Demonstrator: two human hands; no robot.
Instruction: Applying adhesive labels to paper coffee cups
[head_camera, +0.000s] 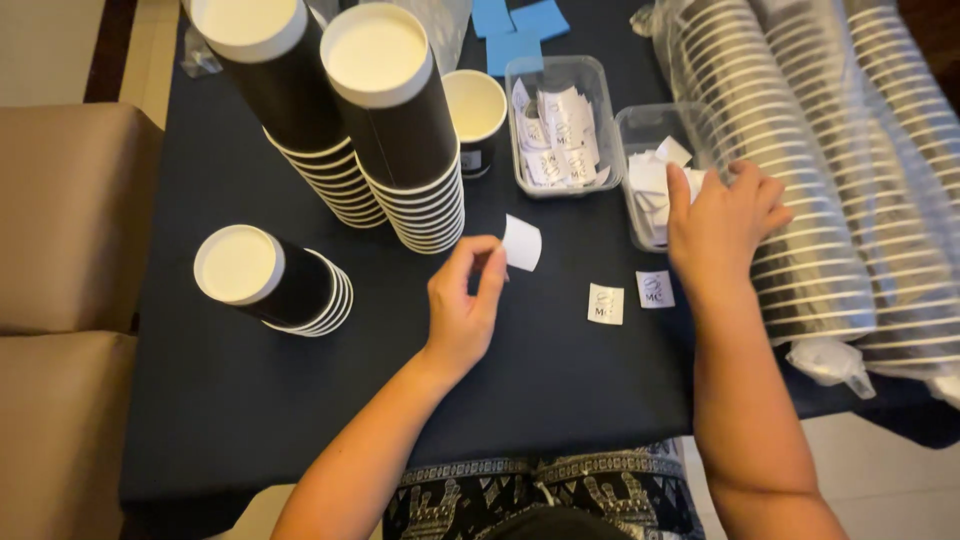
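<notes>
While the left hand (462, 305) pinches a small white sticker (522, 243) between thumb and fingertips above the dark worktop (250, 400), the right hand (722, 225) rests with fingers curled over the edge of a clear plastic tray (640, 130) of white slips, touching a bagged sleeve of nested black cups (800, 200). Two more stickers (630, 297) lie flat on the worktop between the hands. A second clear tray (560, 125) of stickers sits just beside the first. Three upturned stacks of black cups (390, 130) stand to the left.
</notes>
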